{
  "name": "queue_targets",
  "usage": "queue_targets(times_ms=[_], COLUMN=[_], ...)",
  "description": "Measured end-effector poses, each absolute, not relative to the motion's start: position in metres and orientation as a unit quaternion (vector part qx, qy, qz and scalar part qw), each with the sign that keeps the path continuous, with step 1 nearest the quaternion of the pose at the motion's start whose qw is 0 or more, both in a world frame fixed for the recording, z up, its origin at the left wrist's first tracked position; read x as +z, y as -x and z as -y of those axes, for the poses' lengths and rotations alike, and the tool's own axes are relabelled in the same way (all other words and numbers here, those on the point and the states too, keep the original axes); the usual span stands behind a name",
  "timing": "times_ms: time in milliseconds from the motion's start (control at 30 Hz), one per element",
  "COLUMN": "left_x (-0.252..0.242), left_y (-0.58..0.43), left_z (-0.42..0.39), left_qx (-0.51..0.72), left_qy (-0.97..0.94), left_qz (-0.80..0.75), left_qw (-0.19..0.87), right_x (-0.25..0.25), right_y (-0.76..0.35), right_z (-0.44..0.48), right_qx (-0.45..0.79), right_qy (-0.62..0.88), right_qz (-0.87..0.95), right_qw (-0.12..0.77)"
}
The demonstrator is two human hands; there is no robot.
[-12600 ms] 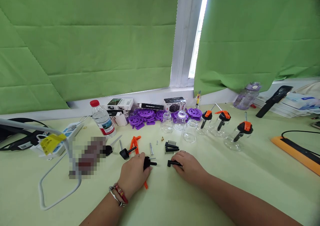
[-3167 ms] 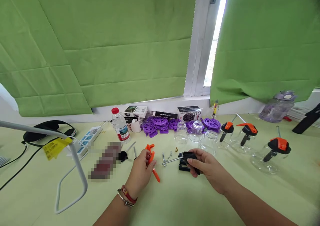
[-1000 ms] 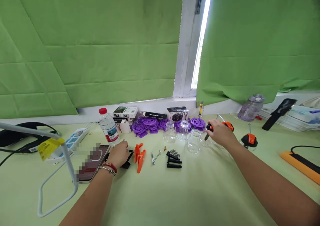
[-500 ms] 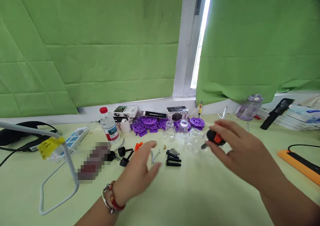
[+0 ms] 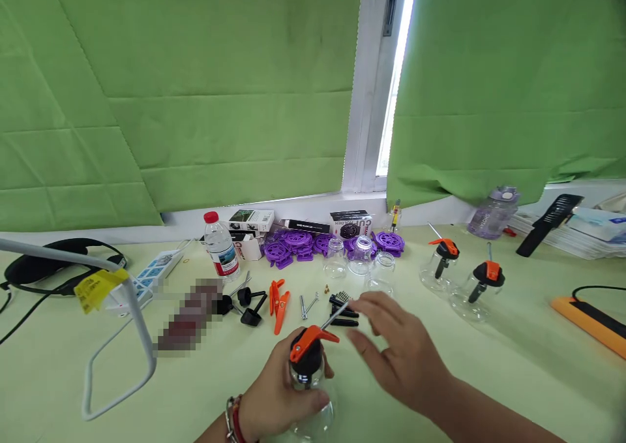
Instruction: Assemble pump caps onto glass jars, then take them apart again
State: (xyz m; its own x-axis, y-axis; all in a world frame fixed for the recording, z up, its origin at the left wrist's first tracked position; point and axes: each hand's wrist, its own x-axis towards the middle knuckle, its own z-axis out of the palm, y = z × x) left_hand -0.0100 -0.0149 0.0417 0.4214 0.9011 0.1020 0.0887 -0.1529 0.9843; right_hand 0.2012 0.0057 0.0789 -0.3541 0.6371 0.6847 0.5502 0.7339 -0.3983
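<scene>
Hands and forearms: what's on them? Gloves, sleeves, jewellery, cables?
No gloves, sleeves or cables in view. Left hand: two bracelets at the wrist, a silver bracelet and, nearer the hand, a red bracelet. Right hand: wrist and forearm bare; fingers slightly blurred, so can't rule out a ring.

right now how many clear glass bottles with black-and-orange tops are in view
3: one clear glass bottle in the left hand, a second bottle standing at the right, a third bottle beside it, slightly nearer. No others show.
</scene>
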Motion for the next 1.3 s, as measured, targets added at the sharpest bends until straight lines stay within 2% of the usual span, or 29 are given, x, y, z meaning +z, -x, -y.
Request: queue_targets(times_ms=[67,133,233,300,367,467,567,667,900,1067,1300], left_x=[0.045,0.048,0.049,0.048,0.046,0.042,0.035,0.031,0.026,0.018,0.021], left_y=[0.022,0.03,0.035,0.036,0.037,0.038,0.039,0.04,0.042,0.043,0.041], left_z=[0.013,0.011,0.008,0.008,0.008,0.007,0.005,0.003,0.0,-0.001,-0.001], left_qx=[0.374,0.363,0.348,0.345,0.341,0.333,0.348,0.364,0.37,0.387,0.386], left_qy=[-0.66,-0.667,-0.667,-0.667,-0.665,-0.647,-0.587,-0.53,-0.528,-0.504,-0.498], left_qz=[-0.364,-0.346,-0.324,-0.313,-0.31,-0.31,-0.281,-0.253,-0.276,-0.28,-0.297], left_qw=[0.54,0.55,0.574,0.581,0.588,0.612,0.675,0.723,0.713,0.719,0.717], right_x=[0.08,0.078,0.07,0.064,0.059,0.054,0.052,0.051,0.042,0.038,0.034], right_y=[-0.206,-0.206,-0.2,-0.196,-0.194,-0.193,-0.194,-0.195,-0.192,-0.192,-0.189], right_z=[-0.018,-0.028,-0.037,-0.039,-0.04,-0.042,-0.044,-0.045,-0.053,-0.058,-0.063], right_qx=[0.145,0.309,0.561,0.656,0.701,0.709,0.66,0.632,0.707,0.725,0.738], right_qy=[0.436,0.477,0.458,0.438,0.422,0.397,0.376,0.366,0.389,0.345,0.375], right_qz=[0.771,0.724,0.6,0.514,0.466,0.461,0.506,0.538,0.481,0.46,0.43], right_qw=[0.441,0.392,0.339,0.338,0.338,0.356,0.407,0.42,0.343,0.379,0.361])
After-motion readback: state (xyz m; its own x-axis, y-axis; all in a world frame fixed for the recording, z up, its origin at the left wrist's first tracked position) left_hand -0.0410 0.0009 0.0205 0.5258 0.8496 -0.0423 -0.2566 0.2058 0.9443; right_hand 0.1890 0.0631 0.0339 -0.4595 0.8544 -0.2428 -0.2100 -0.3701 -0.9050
